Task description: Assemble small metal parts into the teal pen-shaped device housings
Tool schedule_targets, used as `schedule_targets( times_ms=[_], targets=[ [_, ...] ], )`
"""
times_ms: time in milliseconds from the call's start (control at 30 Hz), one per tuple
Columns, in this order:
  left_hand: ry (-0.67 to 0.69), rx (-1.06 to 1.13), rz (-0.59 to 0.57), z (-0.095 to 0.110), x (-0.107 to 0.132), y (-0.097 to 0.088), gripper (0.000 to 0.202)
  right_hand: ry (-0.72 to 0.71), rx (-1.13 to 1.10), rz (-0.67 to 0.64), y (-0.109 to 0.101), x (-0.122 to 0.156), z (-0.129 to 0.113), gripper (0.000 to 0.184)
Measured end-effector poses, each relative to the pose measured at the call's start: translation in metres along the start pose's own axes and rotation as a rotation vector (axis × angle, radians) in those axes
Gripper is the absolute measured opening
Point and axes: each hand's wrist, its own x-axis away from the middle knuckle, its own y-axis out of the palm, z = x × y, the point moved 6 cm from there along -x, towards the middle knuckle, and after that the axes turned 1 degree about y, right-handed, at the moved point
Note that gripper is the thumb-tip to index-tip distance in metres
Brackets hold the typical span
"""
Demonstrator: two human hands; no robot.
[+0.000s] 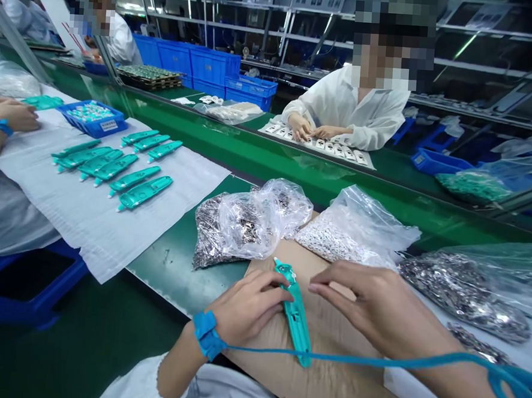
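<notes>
Here, left hand [248, 306] gripping glossy teal casing [295, 321], right hand [372, 307] beside

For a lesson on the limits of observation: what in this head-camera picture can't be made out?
Head view:
- Teal plastic device: part hidden by the left hand.
- Small metal parts in the clear plastic bag: blurred by crinkled film.
- Blue wrist cord: far end cut off by the right edge.
- Label on the blue crate: too small to read.
</notes>
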Motion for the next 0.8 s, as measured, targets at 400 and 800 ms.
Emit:
schedule_targets(
  times_ms=[400, 800],
  targets=[
    [0.022, 0.041, -0.028, -0.003, -0.005, 0.003, 0.024, -0.156, 0.325, -0.302, 0.063, 0.023, -0.008, 0.020],
    [0.056, 0.008, -0.063, -0.001, -0.003, 0.004, 0.030, -0.287, 0.568, -0.092, 0.075, 0.023, -0.013, 0.012]
  ],
)
